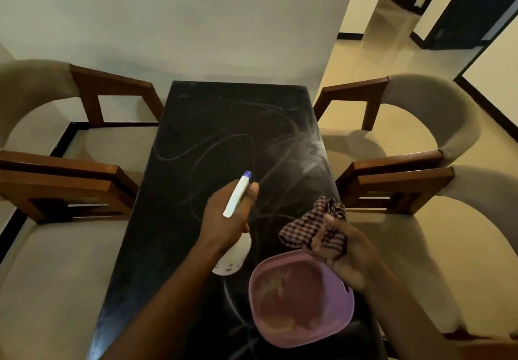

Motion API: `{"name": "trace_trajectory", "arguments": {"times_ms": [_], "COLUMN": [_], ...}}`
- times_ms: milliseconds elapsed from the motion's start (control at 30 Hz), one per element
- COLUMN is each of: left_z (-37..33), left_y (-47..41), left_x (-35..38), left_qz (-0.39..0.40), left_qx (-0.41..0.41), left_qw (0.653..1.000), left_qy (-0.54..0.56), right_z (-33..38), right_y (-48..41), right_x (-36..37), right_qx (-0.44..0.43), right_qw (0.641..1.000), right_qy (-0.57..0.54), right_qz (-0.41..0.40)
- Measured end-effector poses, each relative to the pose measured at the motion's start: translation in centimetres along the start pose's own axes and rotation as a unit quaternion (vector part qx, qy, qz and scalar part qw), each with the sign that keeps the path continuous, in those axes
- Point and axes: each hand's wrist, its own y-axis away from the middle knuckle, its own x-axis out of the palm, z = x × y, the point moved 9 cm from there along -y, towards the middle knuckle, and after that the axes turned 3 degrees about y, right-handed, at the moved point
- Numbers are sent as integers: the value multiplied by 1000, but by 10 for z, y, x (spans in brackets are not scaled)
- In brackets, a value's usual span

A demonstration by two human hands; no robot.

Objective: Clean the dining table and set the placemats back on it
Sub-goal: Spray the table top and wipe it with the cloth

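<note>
Over the near half of the dark desk (210,124), left hand (228,216) curled tightly round the neck of a white spray bottle (236,195). Long axis of the spray head slanted from near-left to far-right, blue nozzle tip aimed away from the body toward the far end of the desk. Rounded white bottle body hanging below the wrist, low over the desk; touching the surface or not, cannot tell.

To the right, right hand (346,251) palm up, fingers bent round a bunched checked cloth (305,226). Loose folds of the cloth spilling out toward the far side and the left, above the desk's right edge.

Just below that hand, a purple basin (253,289) on the near end of the desk, open side up, its inside blurred.

Pale curved streaks and a whitish smear across the desk's dark top.

On either side, wooden-armed chairs (92,180) with beige upholstery, tucked close to the desk.
</note>
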Motion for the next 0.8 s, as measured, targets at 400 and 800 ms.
{"name": "trace_trajectory", "arguments": {"times_ms": [400, 800], "left_z": [23, 74], "left_y": [-123, -265], "left_x": [27, 59], "left_qz": [-15, -10], "left_qx": [-56, -92], "left_qw": [997, 991], "left_qy": [-53, -98], "right_z": [144, 153], "right_y": [-150, -367], "right_x": [-24, -37], "right_qx": [-93, -142], "right_qw": [988, 545], "right_qy": [17, 811], "right_qz": [-119, -160]}}
